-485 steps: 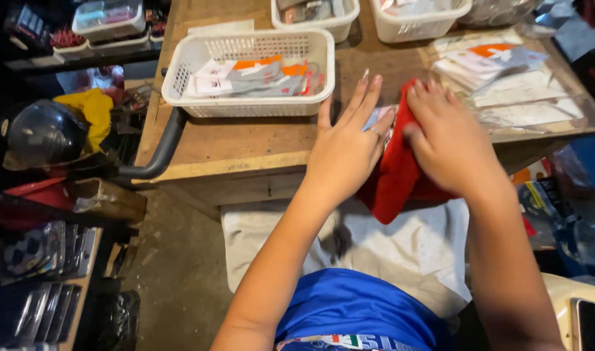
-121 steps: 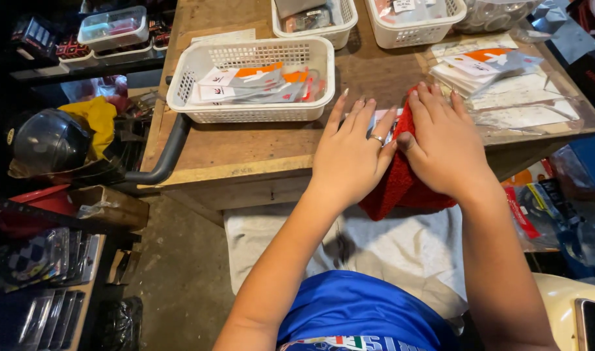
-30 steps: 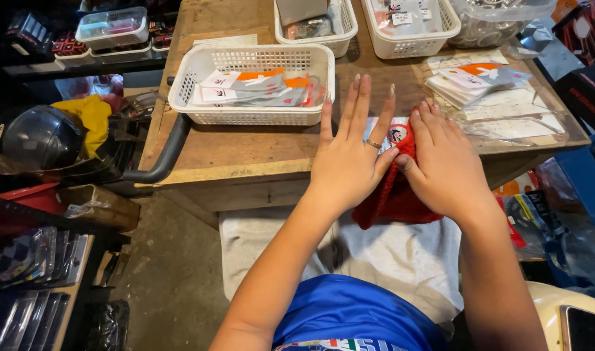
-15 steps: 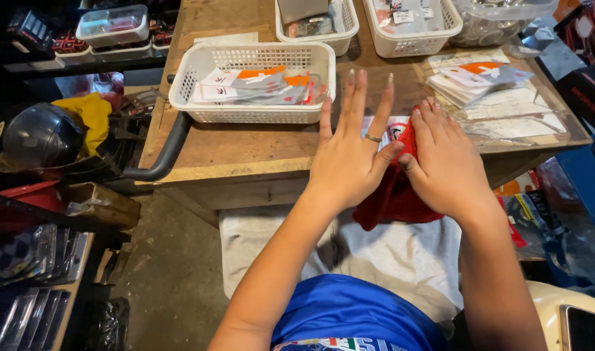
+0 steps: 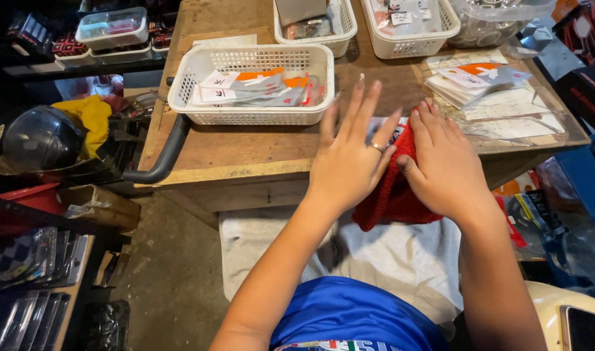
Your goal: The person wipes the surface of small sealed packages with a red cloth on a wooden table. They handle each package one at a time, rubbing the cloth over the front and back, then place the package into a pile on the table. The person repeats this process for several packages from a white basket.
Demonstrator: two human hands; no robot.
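the red cloth is the landmark here: a knitted-looking, bright red piece, folded or bunched, that hangs over the near edge of the bench and droops toward the person's lap. a small white printed packet peeks out at its top edge, between the two hands.

the left hand lies on the left part of the red cloth with its palm down and fingers spread wide and lifted, a ring on one finger; it grips nothing. the right hand presses flat on the right part of the red cloth, fingers together and slightly curled over its top, thumb tucked against the cloth; whether it pinches the fabric cannot be told.

compared with half a second ago, the left hand's fingers are fanned wider and raised higher above the red cloth, while the right hand has kept its place.

just beyond the red cloth to the left stands a white plastic basket holding white and orange packets. to the right of the cloth lies a stack of packets on clear sleeves. farther back from the cloth sit two more white baskets.
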